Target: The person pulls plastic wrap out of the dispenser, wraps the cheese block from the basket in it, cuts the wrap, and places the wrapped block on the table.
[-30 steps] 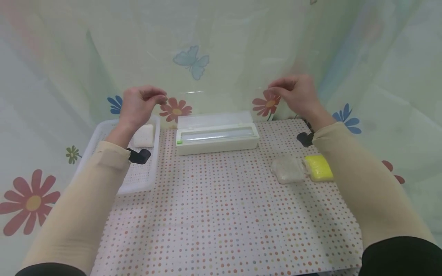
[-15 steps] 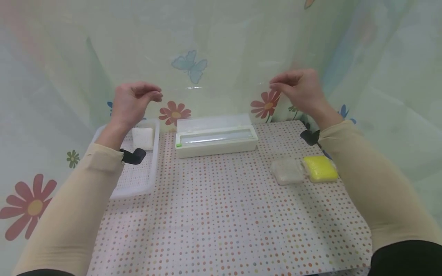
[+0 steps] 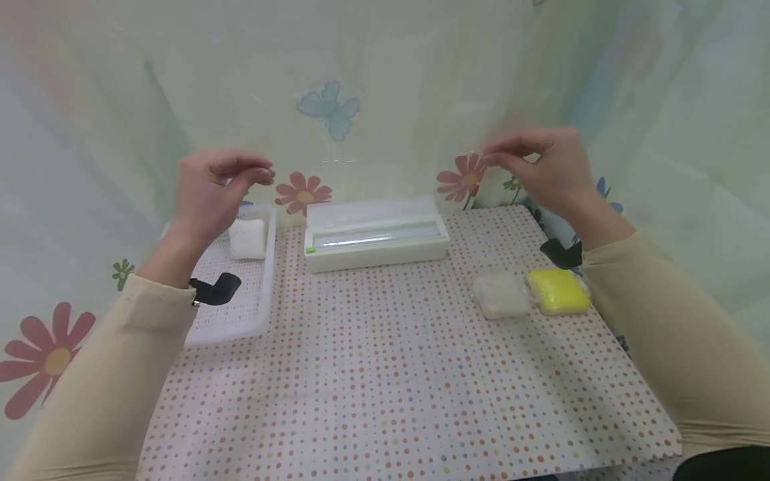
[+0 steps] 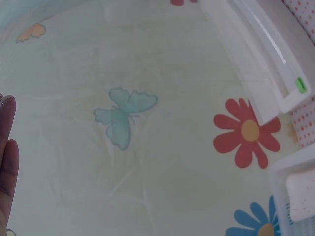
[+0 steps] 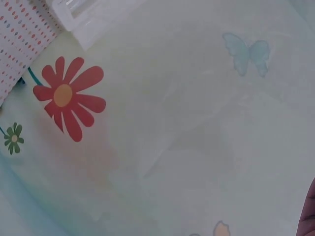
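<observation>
Both hands are raised above the far side of the table, well apart. My left hand (image 3: 207, 190) pinches thumb to fingers; my right hand (image 3: 550, 167) does likewise. Between them spans a sheet of cling film (image 3: 339, 160), so clear that only thin glints show it. Beneath it stands a white cling film dispenser (image 3: 377, 252), lid up, with a roll inside and a green slider at its left end. The left wrist view catches fingers (image 4: 8, 152) at its left edge. Just a sliver of hand appears in the right wrist view.
A white plastic basket (image 3: 265, 294) with a white block (image 3: 247, 239) inside stands at the left. On the right lie a whitish wrapped block (image 3: 502, 295) and a yellow wrapped block (image 3: 559, 291). A flower-printed curtain (image 3: 409, 87) hangs behind the dotted table (image 3: 361, 387).
The hands have spread apart, the left one moving left and slightly down, the right one moving right. Glints on the film between them have thinned. Blocks, basket and dispenser stay put.
</observation>
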`<state>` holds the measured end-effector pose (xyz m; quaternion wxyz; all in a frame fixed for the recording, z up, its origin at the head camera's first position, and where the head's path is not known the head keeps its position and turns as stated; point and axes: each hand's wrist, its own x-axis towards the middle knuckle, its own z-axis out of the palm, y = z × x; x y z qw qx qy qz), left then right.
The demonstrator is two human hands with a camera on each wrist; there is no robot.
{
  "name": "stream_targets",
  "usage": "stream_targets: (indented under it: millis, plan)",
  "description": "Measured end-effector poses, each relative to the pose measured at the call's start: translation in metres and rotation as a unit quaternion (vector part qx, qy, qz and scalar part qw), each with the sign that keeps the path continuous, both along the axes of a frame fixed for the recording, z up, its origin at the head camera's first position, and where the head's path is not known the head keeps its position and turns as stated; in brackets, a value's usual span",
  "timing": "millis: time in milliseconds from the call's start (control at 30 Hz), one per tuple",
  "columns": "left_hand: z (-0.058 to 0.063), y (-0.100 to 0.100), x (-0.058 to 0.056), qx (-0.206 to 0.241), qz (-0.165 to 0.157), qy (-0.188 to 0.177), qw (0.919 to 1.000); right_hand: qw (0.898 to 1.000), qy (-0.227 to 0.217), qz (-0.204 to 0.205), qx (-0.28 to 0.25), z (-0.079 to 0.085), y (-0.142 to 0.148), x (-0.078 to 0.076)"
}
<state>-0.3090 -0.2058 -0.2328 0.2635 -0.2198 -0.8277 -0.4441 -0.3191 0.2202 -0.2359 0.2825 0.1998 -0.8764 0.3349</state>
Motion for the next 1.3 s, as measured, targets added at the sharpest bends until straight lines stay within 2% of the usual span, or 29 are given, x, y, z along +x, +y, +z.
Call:
stream_targets:
  millis: [67, 233, 333, 433, 567, 700, 800, 867, 1033, 1100, 1300]
  plan:
    - [-0.001, -0.001, 0.01, -0.006, -0.006, 0.023, 0.9997, 1.0, 0.022, 0.003, 0.01, -0.001, 0.0, 0.011]
    - [-0.002, -0.003, 0.033, -0.027, -0.011, 0.073, 0.9969, 0.994, 0.093, 0.051, 0.035, -0.002, 0.002, 0.033]
    - [-0.007, -0.005, 0.05, -0.057, -0.01, 0.099, 0.9934, 0.988, 0.12, 0.078, 0.05, -0.005, 0.005, 0.048]
    - [-0.019, -0.007, 0.07, -0.09, -0.028, 0.13, 0.9871, 0.985, 0.134, 0.098, 0.048, -0.017, 0.01, 0.065]
    - [-0.042, -0.01, 0.098, -0.104, -0.072, 0.148, 0.9808, 0.979, 0.16, 0.124, 0.03, -0.042, 0.017, 0.092]
    - [-0.07, -0.013, 0.128, -0.129, -0.103, 0.134, 0.9772, 0.973, 0.183, 0.132, 0.047, -0.072, 0.02, 0.123]
    - [-0.091, -0.015, 0.149, -0.149, -0.123, 0.109, 0.9751, 0.968, 0.185, 0.153, 0.069, -0.094, 0.022, 0.144]
    - [-0.105, -0.016, 0.159, -0.16, -0.134, 0.092, 0.9735, 0.966, 0.17, 0.174, 0.087, -0.107, 0.023, 0.154]
    - [-0.143, -0.018, 0.173, -0.178, -0.177, 0.049, 0.9667, 0.963, 0.118, 0.205, 0.13, -0.138, 0.023, 0.174]
    - [-0.159, -0.017, 0.177, -0.184, -0.189, 0.03, 0.9641, 0.96, 0.111, 0.213, 0.142, -0.152, 0.022, 0.177]
    - [-0.199, -0.012, 0.182, -0.201, -0.199, -0.025, 0.9587, 0.951, 0.067, 0.235, 0.188, -0.196, 0.02, 0.184]
